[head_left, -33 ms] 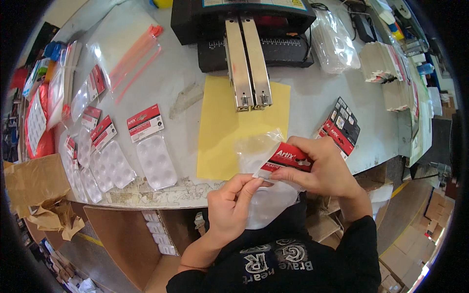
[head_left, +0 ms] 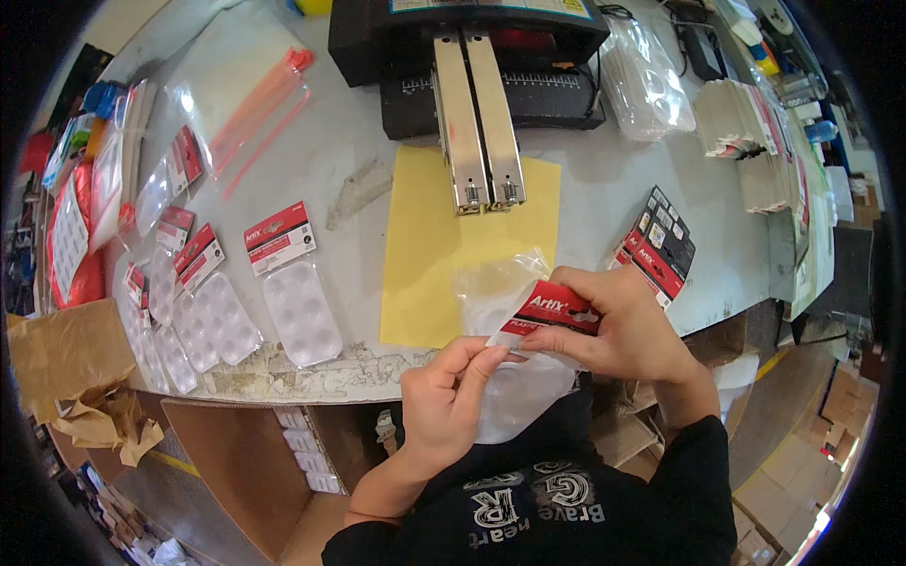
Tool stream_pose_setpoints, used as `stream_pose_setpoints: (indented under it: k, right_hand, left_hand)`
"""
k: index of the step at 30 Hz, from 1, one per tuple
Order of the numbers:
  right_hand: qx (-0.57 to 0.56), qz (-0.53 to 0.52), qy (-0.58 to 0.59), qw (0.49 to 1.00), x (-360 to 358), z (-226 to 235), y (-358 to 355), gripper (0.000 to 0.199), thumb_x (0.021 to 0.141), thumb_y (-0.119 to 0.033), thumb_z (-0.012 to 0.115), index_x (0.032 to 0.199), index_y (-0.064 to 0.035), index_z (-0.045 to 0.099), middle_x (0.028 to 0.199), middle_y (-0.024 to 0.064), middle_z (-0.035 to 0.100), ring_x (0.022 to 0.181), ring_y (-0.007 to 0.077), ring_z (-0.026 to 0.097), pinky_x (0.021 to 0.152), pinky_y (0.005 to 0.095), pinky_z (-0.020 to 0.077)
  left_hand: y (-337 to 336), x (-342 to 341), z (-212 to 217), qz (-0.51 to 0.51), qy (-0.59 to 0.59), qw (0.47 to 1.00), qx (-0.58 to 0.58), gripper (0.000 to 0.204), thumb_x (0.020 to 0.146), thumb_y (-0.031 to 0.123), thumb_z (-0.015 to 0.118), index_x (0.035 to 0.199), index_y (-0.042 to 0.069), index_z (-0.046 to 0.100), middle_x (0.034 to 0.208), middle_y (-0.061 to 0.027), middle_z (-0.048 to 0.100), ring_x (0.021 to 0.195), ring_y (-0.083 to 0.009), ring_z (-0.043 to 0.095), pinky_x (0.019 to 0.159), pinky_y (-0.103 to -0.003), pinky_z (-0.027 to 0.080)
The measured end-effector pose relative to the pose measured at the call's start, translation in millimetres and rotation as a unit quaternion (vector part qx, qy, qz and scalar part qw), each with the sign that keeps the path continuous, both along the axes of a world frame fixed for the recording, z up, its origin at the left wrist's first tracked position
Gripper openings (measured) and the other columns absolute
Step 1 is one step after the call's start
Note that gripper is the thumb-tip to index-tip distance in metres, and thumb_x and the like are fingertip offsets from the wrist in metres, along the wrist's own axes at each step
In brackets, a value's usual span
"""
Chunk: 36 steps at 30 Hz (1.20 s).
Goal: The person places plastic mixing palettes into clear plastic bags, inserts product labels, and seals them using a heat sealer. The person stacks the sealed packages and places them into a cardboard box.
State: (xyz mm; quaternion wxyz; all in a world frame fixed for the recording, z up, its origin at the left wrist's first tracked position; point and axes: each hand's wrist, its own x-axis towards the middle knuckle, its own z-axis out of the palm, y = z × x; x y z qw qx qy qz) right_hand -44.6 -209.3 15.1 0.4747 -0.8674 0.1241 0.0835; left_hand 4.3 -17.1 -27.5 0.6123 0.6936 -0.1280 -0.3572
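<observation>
A red, white and black header card (head_left: 550, 304) is held in front of me, over the table's near edge. My right hand (head_left: 623, 316) pinches its right end between thumb and fingers. With thumb and forefinger, my left hand (head_left: 439, 401) pinches the card's lower left corner and the edge of a clear plastic bag. Below the card hangs a white palette (head_left: 517, 401) with round wells, inside the clear bag; part of it is hidden by my hands. Bag film (head_left: 491, 283) also sticks up behind the card, over a yellow sheet (head_left: 415, 274).
A black sealing machine (head_left: 472, 66) with two metal rails stands ahead. Finished packed palettes (head_left: 300, 311) lie at left. More cards (head_left: 658, 250) lie right of my hands, with card stacks (head_left: 741, 123) and bagged clear trays (head_left: 646, 85) beyond. An open carton (head_left: 241, 472) stands below the table edge.
The header card has tipped slightly, its printed face turning a little and its left corner shifting slightly left. Both hands keep their grip.
</observation>
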Motion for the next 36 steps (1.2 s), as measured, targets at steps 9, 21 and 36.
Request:
stream_pose_setpoints:
  k: [9,21,36]
  right_hand:
    - [0.007,-0.145,-0.067,0.987,-13,-10,-8,0.029,0.07,-0.017,0.08,0.088,0.0,0.064,0.074,0.008,0.063,0.06,0.012,0.059,0.056,0.0257,0.0452]
    - [0.286,-0.179,0.042,0.941,-39,-38,6,0.016,0.088,-0.008,0.061,0.078,0.0038,0.064,0.066,0.0045,0.061,0.053,0.008,0.057,0.045,0.0209,0.042]
    - [0.368,-0.343,-0.011,0.864,20,-96,0,0.016,0.088,-0.014,0.061,0.083,0.0006,0.062,0.062,0.0028,0.057,0.05,0.0083,0.051,0.043,0.0207,0.0373]
  left_hand:
    - [10,4,-6,0.151,-0.047,0.987,-0.035,0.02,0.095,0.012,0.054,0.095,-0.005,0.065,0.076,-0.003,0.065,0.07,-0.0057,0.053,0.063,-0.02,0.043]
    - [6,3,-17,0.159,-0.082,0.983,0.028,0.024,0.097,0.015,0.049,0.095,-0.005,0.061,0.079,-0.0039,0.063,0.074,-0.0065,0.052,0.067,-0.022,0.042]
    - [-38,63,-70,0.125,-0.128,0.981,0.075,0.03,0.099,0.023,0.043,0.081,-0.001,0.048,0.069,-0.0077,0.051,0.067,-0.0134,0.045,0.065,-0.029,0.041]
